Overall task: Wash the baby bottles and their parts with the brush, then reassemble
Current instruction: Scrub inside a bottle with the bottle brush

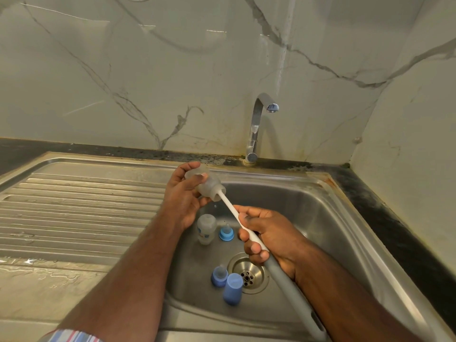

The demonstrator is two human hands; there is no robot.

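Below the hands, second bottle (206,229), blue nipples (226,233), cap (232,289), drain (248,273).

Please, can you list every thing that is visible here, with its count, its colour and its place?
held bottle: 1, clear, in the left hand above the basin, brush inside
brush: 1, white and grey handle, in the right hand
second bottle: 1, clear, lying in the basin
teat rings: 2, blue, on the basin floor
cap: 1, blue, beside the drain
drain: 1, steel, basin floor
sink: 1, steel, with a ribbed drainboard on the left
tap: 1, chrome, behind the basin
left hand: grips the held bottle
right hand: grips the brush
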